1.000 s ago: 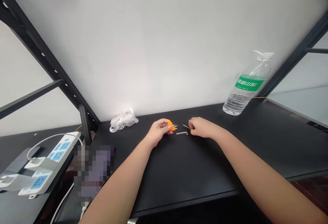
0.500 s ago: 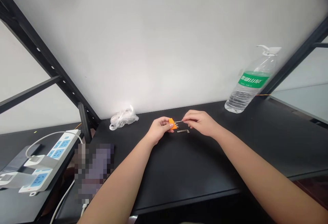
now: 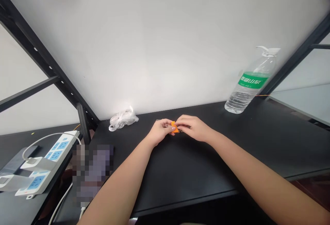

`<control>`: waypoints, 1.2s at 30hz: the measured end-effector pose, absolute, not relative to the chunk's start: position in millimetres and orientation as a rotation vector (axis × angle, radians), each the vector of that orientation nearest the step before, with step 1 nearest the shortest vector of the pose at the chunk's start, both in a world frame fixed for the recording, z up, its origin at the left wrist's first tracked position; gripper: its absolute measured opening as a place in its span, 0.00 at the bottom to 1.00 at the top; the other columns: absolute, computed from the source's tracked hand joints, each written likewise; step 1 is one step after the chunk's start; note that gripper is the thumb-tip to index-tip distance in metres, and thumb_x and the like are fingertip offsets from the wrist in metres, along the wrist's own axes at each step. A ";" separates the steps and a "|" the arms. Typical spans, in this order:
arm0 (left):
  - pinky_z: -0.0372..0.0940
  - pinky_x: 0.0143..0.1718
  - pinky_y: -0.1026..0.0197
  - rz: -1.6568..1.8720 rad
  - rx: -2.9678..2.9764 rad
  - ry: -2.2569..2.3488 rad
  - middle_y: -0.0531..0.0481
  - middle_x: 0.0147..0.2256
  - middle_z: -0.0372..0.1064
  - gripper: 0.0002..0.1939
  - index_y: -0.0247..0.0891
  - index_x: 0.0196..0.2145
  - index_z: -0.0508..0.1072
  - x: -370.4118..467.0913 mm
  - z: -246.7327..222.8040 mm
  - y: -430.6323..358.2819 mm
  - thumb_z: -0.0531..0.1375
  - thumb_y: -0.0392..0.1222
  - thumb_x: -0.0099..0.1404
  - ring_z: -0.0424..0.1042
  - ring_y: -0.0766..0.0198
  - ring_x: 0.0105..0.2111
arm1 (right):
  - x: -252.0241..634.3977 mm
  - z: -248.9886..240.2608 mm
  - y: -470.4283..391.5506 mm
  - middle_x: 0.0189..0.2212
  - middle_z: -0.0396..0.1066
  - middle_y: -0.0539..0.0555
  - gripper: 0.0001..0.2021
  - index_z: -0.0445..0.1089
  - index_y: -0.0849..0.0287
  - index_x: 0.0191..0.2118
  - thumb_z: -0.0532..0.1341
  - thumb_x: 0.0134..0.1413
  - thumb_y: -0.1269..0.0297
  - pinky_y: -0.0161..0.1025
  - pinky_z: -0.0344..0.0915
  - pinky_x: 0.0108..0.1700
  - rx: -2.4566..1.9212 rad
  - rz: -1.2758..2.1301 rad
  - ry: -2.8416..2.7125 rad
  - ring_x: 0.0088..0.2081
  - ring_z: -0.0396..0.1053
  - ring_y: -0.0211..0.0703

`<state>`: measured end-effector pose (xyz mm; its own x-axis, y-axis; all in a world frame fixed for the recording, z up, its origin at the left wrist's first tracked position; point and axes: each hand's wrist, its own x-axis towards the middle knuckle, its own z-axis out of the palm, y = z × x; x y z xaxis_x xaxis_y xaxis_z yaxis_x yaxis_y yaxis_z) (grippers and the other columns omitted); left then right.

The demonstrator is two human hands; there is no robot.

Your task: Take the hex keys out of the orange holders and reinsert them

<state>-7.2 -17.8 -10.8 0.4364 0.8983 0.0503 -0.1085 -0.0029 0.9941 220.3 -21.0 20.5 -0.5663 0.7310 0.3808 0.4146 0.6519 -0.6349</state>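
Orange holder: small, flat-faced, angular piece in matte orange (image 3: 175, 128), located at the centre of the frame, between my two hands; thin metal rod (image 3: 168, 126) projects from its left side across my fingers.
Left hand: my left hand (image 3: 157, 133) pinches the orange holder between thumb and fingers.
Right hand: my right hand (image 3: 195, 128) has bent fingers touching the right side of the orange holder; whether they grip a metal piece, I cannot tell.
Surface: smooth black panel (image 3: 185, 170) with a dull sheen and straight front edge, below my hands.
Bottle: clear, ribbed plastic (image 3: 238, 99) with white cap, right of the frame, near the pale wall (image 3: 165, 46).
Label: green band (image 3: 254, 80), white Chinese characters; the last two read 山泉, smaller print illegible.
Bag: crumpled, glossy transparent plastic (image 3: 123, 118), left of centre.
Power strip: white housing (image 3: 53, 165), light-blue socket panels, lower left.
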 end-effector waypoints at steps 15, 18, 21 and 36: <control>0.69 0.38 0.57 0.995 1.185 0.722 0.42 0.36 0.78 0.19 0.32 0.42 0.78 -11.3 -5.4 -18.5 0.74 0.46 0.57 0.76 0.62 0.32 | 211.5 0.3 -11.0 0.30 0.70 0.49 0.20 0.69 0.57 0.43 0.68 0.55 0.47 0.33 0.53 0.23 -0.981 1.589 -1.695 0.23 0.62 0.34; 0.70 0.39 0.56 1.009 1.165 0.707 0.43 0.37 0.78 0.19 0.32 0.42 0.78 -10.3 -5.8 -18.2 0.74 0.46 0.57 0.76 0.62 0.32 | 216.8 3.0 -8.2 0.31 0.71 0.50 0.18 0.70 0.56 0.44 0.65 0.58 0.47 0.35 0.57 0.25 -1.054 1.462 -1.823 0.23 0.62 0.35; 0.72 0.41 0.55 1.039 1.148 0.695 0.43 0.38 0.77 0.19 0.32 0.42 0.77 -8.4 -7.6 -17.7 0.74 0.46 0.57 0.76 0.60 0.36 | 233.5 5.4 -0.7 0.34 0.74 0.51 0.14 0.74 0.55 0.42 0.62 0.62 0.50 0.38 0.64 0.33 -1.190 1.059 -2.036 0.29 0.67 0.39; 0.72 0.41 0.55 1.045 1.159 0.743 0.41 0.39 0.78 0.20 0.32 0.42 0.77 -7.3 -12.5 -15.4 0.74 0.47 0.58 0.77 0.59 0.37 | 257.8 7.0 7.4 0.39 0.73 0.53 0.08 0.77 0.54 0.33 0.60 0.58 0.66 0.39 0.65 0.40 -1.321 0.706 -2.494 0.35 0.71 0.43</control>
<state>-7.3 -15.4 -12.5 0.3632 0.9307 0.0438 -0.2634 0.0575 0.9630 257.8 7.4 7.0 -0.5665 0.8238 -0.0197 0.7121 0.4773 -0.5149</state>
